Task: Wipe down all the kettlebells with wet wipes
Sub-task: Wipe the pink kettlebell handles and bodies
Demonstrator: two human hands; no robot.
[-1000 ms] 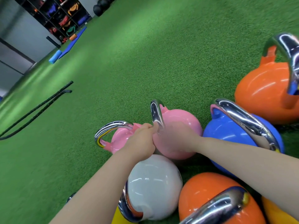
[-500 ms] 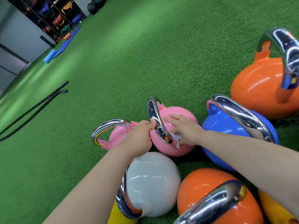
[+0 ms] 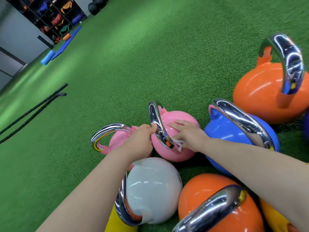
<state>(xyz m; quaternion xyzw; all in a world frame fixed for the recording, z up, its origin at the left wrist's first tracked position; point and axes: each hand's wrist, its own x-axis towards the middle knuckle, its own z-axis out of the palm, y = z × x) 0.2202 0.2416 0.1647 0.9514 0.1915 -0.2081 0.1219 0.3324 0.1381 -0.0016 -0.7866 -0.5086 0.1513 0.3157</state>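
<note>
At frame centre, the left hand [image 3: 142, 139] grips a pink kettlebell [image 3: 173, 131] by its handle while the right hand [image 3: 189, 134], fingers spread, presses a wet wipe [image 3: 178, 144] against it. At least 5 neighbouring kettlebells, from 3 to 9 o'clock, apparently await wiping.

A cluster of kettlebells [image 3: 177, 136] sits on the turf [image 3: 150, 56] at lower right, with ropes [image 3: 33, 111] lying well apart to its left and a foam roller [image 3: 47, 58], mat [image 3: 66, 42] and storage shelves [image 3: 50, 15] far behind at upper left.
</note>
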